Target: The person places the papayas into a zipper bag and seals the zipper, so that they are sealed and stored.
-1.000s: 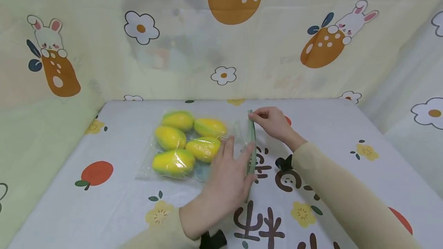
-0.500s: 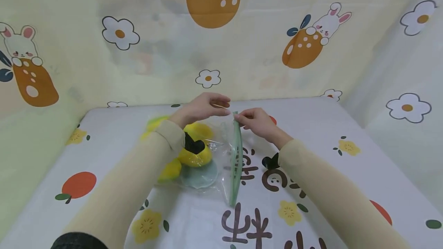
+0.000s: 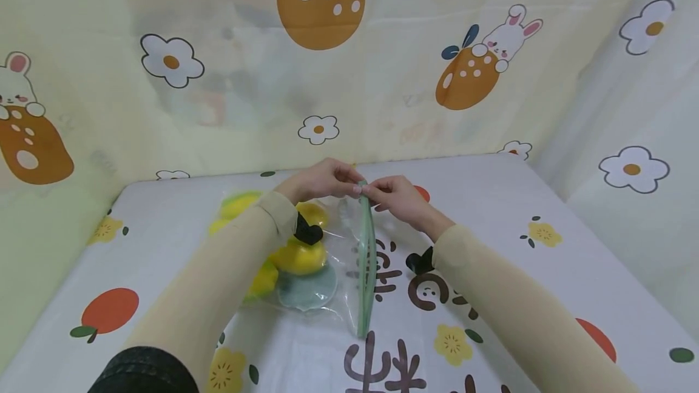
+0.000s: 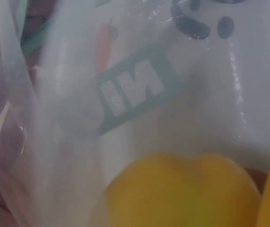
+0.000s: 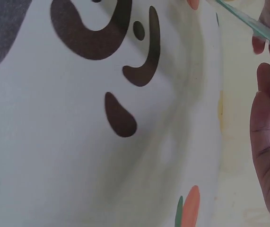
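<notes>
A clear zip bag (image 3: pixel 344 247) lies on the table with its green zip strip (image 3: pixel 367 272) toward the right. Inside are several yellow-green mangoes (image 3: pixel 297 258), partly hidden behind my left forearm. At the strip's far end, my left hand (image 3: pixel 321 182) and right hand (image 3: pixel 403 200) pinch it between thumb and fingers, their fingertips side by side. The left wrist view looks through the plastic at a green printed label (image 4: pixel 139 87) and a yellow mango (image 4: pixel 182 194). In the right wrist view my right hand (image 5: pixel 269 137) shows at the right edge, below the strip (image 5: pixel 248 21).
A white cloth with printed fruit, flowers and dark lettering covers the table (image 3: pixel 491 199). Behind it hangs a cream curtain (image 3: pixel 246 108) with rabbit prints. A pale round print (image 3: pixel 307 284) shows on the bag near the mangoes.
My left hand has moved from the bag's near middle up to the strip's far end, and now pinches it beside the right hand. The right hand keeps its hold. The head view has turned rightward.
</notes>
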The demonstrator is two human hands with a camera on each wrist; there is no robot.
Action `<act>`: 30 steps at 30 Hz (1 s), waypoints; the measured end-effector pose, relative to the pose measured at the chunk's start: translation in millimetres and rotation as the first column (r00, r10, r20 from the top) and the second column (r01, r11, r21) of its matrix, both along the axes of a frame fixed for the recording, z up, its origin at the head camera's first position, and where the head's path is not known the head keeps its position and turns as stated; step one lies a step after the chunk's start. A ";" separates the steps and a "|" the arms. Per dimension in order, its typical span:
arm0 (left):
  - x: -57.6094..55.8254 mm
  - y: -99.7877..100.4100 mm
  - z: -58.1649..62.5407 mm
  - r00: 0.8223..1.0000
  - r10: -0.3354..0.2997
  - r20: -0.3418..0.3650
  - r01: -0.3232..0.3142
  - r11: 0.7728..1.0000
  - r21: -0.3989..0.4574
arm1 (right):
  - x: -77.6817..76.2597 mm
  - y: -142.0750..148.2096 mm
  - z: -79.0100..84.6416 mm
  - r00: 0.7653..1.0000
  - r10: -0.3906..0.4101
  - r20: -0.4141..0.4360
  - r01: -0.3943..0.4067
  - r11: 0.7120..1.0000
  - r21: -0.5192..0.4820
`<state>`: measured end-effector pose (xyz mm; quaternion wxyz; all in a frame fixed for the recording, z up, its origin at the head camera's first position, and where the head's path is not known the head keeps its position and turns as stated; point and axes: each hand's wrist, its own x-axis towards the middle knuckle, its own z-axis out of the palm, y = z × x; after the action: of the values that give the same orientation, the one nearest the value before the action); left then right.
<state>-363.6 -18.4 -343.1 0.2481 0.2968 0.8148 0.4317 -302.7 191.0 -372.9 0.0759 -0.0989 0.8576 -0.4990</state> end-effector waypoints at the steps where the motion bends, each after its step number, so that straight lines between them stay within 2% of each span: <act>1: 0.6 -0.1 -0.4 1.000 0.009 0.001 -0.009 1.000 0.007 | 0.0 0.5 -0.8 1.000 -0.002 0.001 0.002 1.000 0.005; 7: -1.6 0.6 -2.8 0.999 0.049 0.018 -0.050 0.998 0.030 | -0.2 1.8 -5.2 0.999 -0.036 -0.001 0.036 0.999 0.004; 12: -3.6 3.0 -3.5 0.998 0.067 0.003 -0.067 0.998 0.019 | 2.7 -1.4 -7.4 0.994 -0.094 -0.058 0.096 0.995 0.024; 20: -1.8 3.9 -1.1 0.997 0.078 -0.019 -0.078 0.997 -0.008 | 6.4 -7.9 -7.5 0.986 -0.100 -0.136 0.104 0.994 0.021; 30: 2.9 6.4 4.7 0.996 0.062 -0.057 -0.065 0.997 -0.049 | 7.9 -7.4 -7.8 0.986 -0.122 -0.113 0.126 0.992 0.026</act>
<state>-360.8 -12.1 -338.4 0.2192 0.2760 0.8412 0.4100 -294.8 183.6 -380.7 -0.0014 -0.0718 0.8732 -0.4821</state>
